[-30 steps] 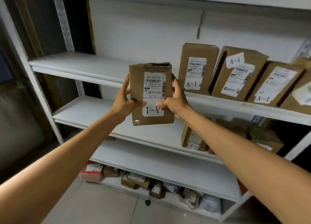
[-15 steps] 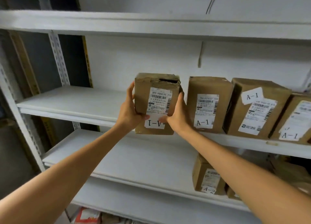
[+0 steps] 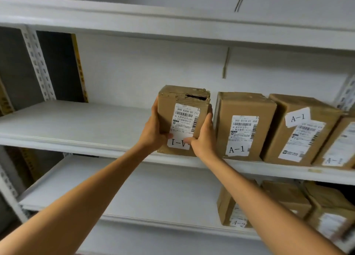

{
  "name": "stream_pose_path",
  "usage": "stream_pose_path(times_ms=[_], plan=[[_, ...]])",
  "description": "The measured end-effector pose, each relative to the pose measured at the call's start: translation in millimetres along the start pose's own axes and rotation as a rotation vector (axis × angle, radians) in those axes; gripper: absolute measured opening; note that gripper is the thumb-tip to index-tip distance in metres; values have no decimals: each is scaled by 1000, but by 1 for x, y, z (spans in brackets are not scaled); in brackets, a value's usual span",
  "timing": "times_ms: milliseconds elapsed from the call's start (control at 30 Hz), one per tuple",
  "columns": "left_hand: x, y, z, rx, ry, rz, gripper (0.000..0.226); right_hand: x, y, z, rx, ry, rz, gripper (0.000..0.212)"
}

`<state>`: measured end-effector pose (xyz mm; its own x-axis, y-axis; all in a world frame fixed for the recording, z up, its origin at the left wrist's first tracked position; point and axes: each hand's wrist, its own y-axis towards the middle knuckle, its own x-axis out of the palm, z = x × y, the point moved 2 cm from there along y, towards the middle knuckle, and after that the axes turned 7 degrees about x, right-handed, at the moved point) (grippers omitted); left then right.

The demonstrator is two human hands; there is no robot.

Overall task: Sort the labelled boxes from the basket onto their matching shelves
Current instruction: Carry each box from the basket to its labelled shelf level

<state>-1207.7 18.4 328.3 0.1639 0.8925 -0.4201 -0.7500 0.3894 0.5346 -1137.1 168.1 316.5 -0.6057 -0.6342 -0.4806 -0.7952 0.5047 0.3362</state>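
White shelving (image 3: pixel 76 120) is lining a pale wall. Both the left hand (image 3: pixel 153 134) and right hand (image 3: pixel 204 139) are holding one box (image 3: pixel 184 118) at the shelf edge, fingers (image 3: pixel 210 113) curled round its sides, beside three other boxes (image 3: pixel 244 126).

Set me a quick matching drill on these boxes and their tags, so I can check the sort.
1 held box
2 neighbouring box
3 third box along
4 lower-shelf box

a tag A-2
b A-1 upright, low on face
c A-1 upside down
d A-1 high on face

Pairs: 1-c, 2-b, 3-d, 4-a
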Motion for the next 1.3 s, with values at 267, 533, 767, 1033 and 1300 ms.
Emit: stream_pose_path(times_ms=[267,533,767,1033,1300], plan=[[8,6,-3,55,-81,-45,124,-8,-17,-10,118,66,46,116],[11,4,1,74,-70,-106,123,-36,-37,-23,193,1,41,98],[-16,-29,-5,-34,207,-24,74,-36,-52,-44,-32,-241,23,48],[-81,-67,10,-110,598,-168,57,20,-47,-69,-384,-453,-318,47],[-128,-192,37,-494,859,32,53,74,-96,-90,-761,-439,-686,38]])
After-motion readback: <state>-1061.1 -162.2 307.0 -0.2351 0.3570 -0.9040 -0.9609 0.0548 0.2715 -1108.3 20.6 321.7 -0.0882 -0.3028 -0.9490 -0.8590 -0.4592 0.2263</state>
